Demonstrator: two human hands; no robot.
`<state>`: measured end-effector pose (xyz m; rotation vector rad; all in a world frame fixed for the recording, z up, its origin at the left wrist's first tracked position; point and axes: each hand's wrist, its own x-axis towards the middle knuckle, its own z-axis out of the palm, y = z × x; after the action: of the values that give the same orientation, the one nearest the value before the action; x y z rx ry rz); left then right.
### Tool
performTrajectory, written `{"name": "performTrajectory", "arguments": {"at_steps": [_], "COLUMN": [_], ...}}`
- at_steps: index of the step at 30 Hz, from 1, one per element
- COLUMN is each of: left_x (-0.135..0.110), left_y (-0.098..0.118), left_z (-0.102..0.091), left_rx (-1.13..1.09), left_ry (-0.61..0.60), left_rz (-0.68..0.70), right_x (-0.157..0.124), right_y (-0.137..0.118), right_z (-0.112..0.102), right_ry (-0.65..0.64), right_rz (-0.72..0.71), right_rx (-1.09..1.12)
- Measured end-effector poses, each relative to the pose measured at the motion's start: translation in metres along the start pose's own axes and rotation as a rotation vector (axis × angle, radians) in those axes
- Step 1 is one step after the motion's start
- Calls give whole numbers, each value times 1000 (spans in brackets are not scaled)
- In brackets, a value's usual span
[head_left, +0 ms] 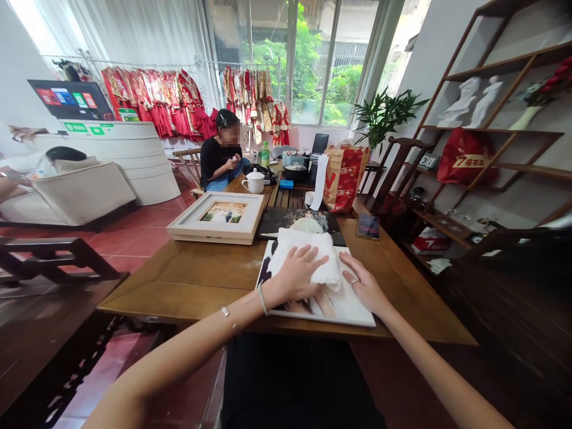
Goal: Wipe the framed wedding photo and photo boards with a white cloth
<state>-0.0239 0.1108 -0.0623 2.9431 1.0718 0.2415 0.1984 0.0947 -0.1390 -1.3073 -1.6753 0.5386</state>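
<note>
Wooden tabletop stretches ahead of me, red dresses hanging along the far window. At its near edge lies a large photo print with a folded white cloth on it. My left hand presses flat on the cloth, fingers spread, clasping nothing. My right hand rests on the print, fingers straight, just beside the cloth. Farther on, toward the left edge, sits a framed photo; a person sits at the far end.

A photo board lies at the worktop's near edge, with a cloth on it. Behind it lies a second print. A framed picture sits toward the left edge and a phone toward the right.
</note>
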Motion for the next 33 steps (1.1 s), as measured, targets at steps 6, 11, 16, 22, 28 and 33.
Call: {"name": "performTrajectory", "arguments": {"at_steps": [6,11,16,22,28,33], "left_x": [-65,-77,-38,1,-8,-47], "left_y": [55,52,-2,-54,-52,-30], "left_z": [-15,-25,-20,-7,-2,-7], "left_rx": [-95,-171,-97,-20,-13,-79], "left_ry": [-99,-143,-97,-19,6,-22], "left_rz": [30,63,-31,-68,-62,-103], "right_x": [-2,-2,-1,1,2,0], "right_y": [2,2,0,0,2,6], "right_z": [-6,-5,-6,-4,-2,-6], "right_ry": [-31,-32,-35,-38,-20,-3], "right_rz": [5,-11,17,34,22,14], "right_rx": [-21,-26,-18,-15,-5,13]}}
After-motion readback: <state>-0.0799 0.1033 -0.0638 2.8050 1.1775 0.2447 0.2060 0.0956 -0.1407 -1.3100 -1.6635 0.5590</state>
